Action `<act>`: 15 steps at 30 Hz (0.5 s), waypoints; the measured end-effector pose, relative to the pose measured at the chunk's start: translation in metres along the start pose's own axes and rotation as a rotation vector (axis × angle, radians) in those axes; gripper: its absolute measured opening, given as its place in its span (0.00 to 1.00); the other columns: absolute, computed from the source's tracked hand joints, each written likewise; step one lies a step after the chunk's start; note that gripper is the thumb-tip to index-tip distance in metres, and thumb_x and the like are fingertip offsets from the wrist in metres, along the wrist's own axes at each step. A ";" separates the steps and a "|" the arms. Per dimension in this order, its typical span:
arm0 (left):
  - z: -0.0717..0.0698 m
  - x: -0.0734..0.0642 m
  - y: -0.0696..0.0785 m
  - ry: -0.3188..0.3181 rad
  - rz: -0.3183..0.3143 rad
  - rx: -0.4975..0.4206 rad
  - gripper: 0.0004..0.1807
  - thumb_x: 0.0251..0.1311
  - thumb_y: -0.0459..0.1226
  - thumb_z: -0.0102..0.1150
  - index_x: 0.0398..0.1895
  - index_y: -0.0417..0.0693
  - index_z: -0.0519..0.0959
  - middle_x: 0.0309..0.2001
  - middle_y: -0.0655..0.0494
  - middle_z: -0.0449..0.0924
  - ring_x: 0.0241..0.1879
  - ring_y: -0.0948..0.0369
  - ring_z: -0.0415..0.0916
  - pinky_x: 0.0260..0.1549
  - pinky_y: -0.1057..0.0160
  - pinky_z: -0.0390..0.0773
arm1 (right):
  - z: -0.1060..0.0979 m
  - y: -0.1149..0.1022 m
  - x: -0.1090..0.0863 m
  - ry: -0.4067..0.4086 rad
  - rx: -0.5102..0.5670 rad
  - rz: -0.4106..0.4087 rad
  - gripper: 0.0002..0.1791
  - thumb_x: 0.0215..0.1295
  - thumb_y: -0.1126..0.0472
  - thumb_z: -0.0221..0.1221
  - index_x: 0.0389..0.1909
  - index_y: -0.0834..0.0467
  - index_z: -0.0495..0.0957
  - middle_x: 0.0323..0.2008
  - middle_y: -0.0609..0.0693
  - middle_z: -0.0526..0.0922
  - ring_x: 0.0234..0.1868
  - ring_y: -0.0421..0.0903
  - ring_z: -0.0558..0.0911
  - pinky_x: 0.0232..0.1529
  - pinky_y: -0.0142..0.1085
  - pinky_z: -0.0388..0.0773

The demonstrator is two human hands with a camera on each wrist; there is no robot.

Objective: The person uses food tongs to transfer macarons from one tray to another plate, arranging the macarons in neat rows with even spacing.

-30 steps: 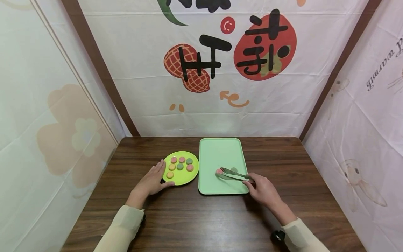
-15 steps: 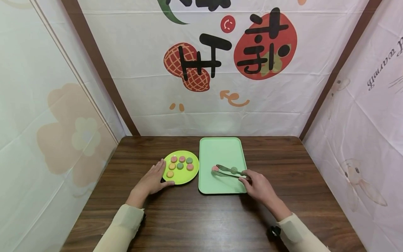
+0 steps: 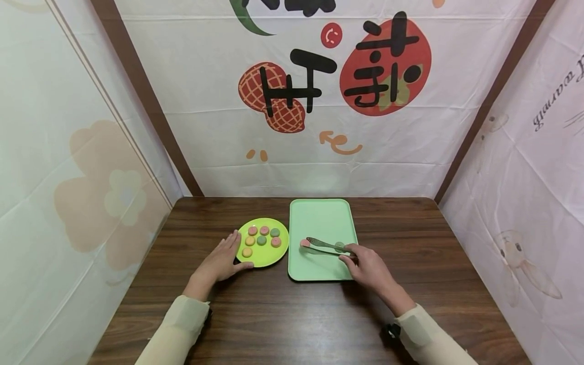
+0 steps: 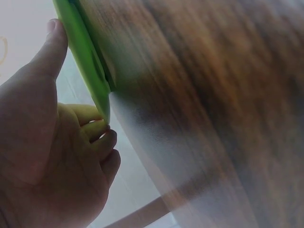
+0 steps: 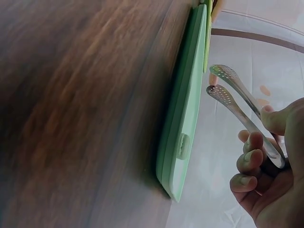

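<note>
My right hand [image 3: 371, 268] grips metal tongs [image 5: 244, 102] with perforated tips. Between those tips is a pink macaron [image 3: 304, 243], raised above the left part of the mint-green tray [image 3: 319, 218]. A green macaron [image 5: 183, 146] lies on the tray, partly covered by the tongs in the head view. To the left, a lime-green plate [image 3: 269, 261] bears several pink, yellow and green macarons [image 3: 261, 240]. My left hand [image 3: 219, 261] rests at the plate's left rim, fingers extended along its edge and thumb [image 4: 52, 47] touching the front rim.
Plate and tray stand side by side on a dark wooden table [image 3: 283, 319], their edges close together. A white printed cloth [image 3: 301, 177] hangs behind the table's back edge, and more cloth hangs at both sides.
My right hand has moved left with the tongs, carrying the pink macaron across the tray toward the plate. My left hand has stayed at the plate's rim.
</note>
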State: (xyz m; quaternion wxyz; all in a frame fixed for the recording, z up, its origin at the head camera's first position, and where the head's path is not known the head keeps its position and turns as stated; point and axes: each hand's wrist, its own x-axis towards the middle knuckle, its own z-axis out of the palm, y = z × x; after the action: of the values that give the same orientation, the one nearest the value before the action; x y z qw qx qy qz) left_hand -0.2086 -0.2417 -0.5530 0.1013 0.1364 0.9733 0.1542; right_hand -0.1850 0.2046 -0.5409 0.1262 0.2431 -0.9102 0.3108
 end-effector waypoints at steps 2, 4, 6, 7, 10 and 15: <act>-0.001 0.000 0.001 0.000 0.000 -0.001 0.62 0.71 0.65 0.61 0.85 0.27 0.45 0.85 0.30 0.42 0.85 0.38 0.43 0.83 0.40 0.46 | 0.000 -0.002 0.002 -0.004 0.007 -0.004 0.15 0.73 0.57 0.70 0.53 0.63 0.86 0.28 0.39 0.82 0.25 0.31 0.75 0.29 0.34 0.78; -0.001 0.000 0.001 0.000 0.000 -0.001 0.62 0.71 0.64 0.61 0.85 0.27 0.45 0.85 0.30 0.42 0.85 0.38 0.43 0.83 0.40 0.47 | 0.001 -0.004 0.003 -0.009 0.014 -0.003 0.15 0.73 0.57 0.70 0.54 0.62 0.87 0.28 0.39 0.82 0.25 0.31 0.76 0.29 0.34 0.78; -0.001 0.000 0.001 -0.002 -0.002 0.002 0.61 0.71 0.64 0.61 0.85 0.28 0.45 0.86 0.31 0.41 0.85 0.39 0.43 0.83 0.41 0.46 | 0.002 -0.005 0.004 -0.014 0.021 -0.002 0.15 0.73 0.58 0.70 0.54 0.62 0.87 0.30 0.41 0.85 0.27 0.33 0.79 0.30 0.34 0.80; -0.001 0.000 0.001 -0.003 -0.003 0.003 0.61 0.71 0.64 0.61 0.85 0.28 0.45 0.86 0.31 0.41 0.85 0.39 0.43 0.83 0.41 0.46 | 0.003 -0.006 0.005 -0.016 0.024 -0.002 0.16 0.73 0.58 0.70 0.55 0.62 0.86 0.32 0.43 0.86 0.28 0.34 0.81 0.31 0.35 0.82; 0.000 0.000 0.001 -0.007 -0.005 0.005 0.62 0.71 0.64 0.61 0.85 0.28 0.45 0.86 0.31 0.41 0.85 0.38 0.42 0.83 0.40 0.46 | 0.005 -0.009 0.007 -0.021 0.034 -0.010 0.16 0.73 0.58 0.70 0.56 0.63 0.86 0.37 0.48 0.90 0.33 0.40 0.87 0.35 0.39 0.86; 0.000 -0.001 0.000 -0.013 -0.008 0.003 0.62 0.71 0.64 0.62 0.85 0.28 0.44 0.86 0.31 0.41 0.85 0.39 0.42 0.83 0.40 0.46 | 0.010 -0.013 0.011 -0.034 0.029 -0.039 0.15 0.74 0.58 0.69 0.53 0.63 0.86 0.38 0.49 0.90 0.35 0.42 0.88 0.37 0.42 0.88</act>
State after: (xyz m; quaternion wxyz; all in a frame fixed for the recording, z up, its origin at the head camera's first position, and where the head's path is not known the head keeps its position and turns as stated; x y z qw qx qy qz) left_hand -0.2079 -0.2416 -0.5529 0.1078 0.1337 0.9734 0.1516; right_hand -0.1885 0.1856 -0.5380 0.1129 0.2678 -0.9027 0.3174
